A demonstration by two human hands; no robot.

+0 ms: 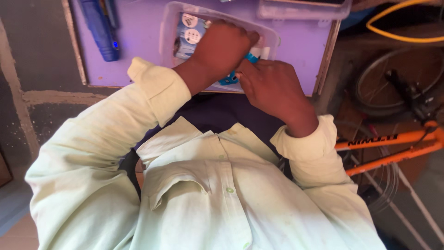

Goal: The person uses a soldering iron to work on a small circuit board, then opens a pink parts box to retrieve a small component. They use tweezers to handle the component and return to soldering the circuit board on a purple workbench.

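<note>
Blue plastic piece (249, 58), small and bright, sits pinched between two hands at the near edge of the table (300, 51), just over the rim of a clear plastic box (169, 28). Closest to the body, the right hand (270, 88) is curled with its fingertips pressed on the piece. The left hand (221, 48) is closed into a loose fist above the box and grips the other end of the piece. Most of the piece is hidden by the fingers, so its full shape is hard to tell. It could slip out and drop off the table edge, because both hands cover it and it is small. Inside the box lie blue and white round parts (189, 30). Farther off, a blue tool (101, 28) rests on the table.
</note>
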